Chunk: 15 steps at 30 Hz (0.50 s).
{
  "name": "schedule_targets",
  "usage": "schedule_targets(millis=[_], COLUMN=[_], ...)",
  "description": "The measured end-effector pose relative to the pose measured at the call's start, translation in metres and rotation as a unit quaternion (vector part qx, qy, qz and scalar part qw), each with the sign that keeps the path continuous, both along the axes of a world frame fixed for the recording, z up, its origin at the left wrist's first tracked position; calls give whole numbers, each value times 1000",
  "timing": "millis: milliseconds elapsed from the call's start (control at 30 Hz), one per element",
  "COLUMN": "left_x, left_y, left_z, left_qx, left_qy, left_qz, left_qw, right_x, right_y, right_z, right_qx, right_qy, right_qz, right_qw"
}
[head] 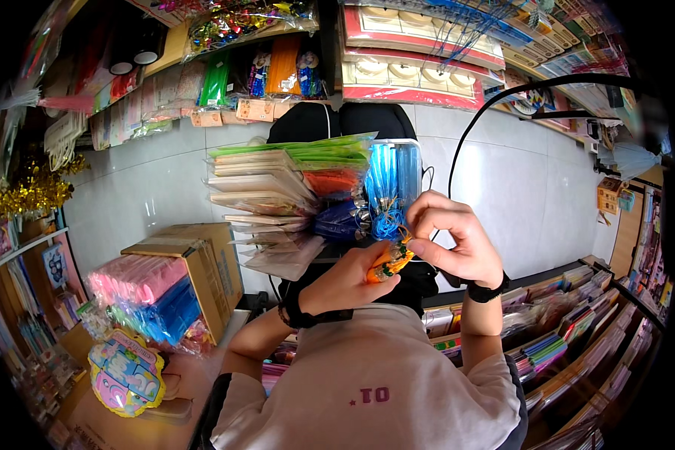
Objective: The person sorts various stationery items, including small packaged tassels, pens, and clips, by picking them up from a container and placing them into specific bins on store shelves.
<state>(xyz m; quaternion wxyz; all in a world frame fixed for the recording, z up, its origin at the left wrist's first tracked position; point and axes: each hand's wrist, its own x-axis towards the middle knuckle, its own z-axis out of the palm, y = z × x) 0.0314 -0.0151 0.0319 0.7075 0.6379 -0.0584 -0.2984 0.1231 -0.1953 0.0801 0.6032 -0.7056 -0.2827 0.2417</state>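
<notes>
My left hand [351,279] is closed around a bundle of orange cords [392,261] with small dark and clear pieces on them, held close to my body. The bent fingers of my right hand [447,239] pinch at the upper end of the same bundle. Just beyond my hands, blue cords [387,222] lie coiled at the near end of bright blue strips in a clear plastic bin [409,169]. Left of it stand dark blue packets [340,221], orange-red packets [332,183], green packets [292,151] and several clear-wrapped pale packets [264,197].
An opened cardboard box [216,275] with pink and blue packs [140,278] stands to the left, near a foil balloon [126,374]. Red-edged boxes [413,95] lie ahead. A black cable [461,135] arcs on the right. Racks of stationery [562,332] stand at the lower right.
</notes>
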Motion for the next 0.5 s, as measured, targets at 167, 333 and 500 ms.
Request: schedule_targets(millis=[167, 333, 500], left_x=[-5, -6, -3], left_y=[0, 3, 8], left_z=[-5, -4, 0], left_qx=[-25, 4, 64], left_qy=[-9, -13, -41], left_qz=[39, 45, 18], left_qw=[999, 999, 997], right_x=[-5, -2, -2], right_y=[13, 15, 16], right_z=[0, 2, 15], right_qx=[-15, -92, -103], right_qy=[87, -4, -27], right_qz=[-26, -22, -2], right_qw=[996, 996, 994])
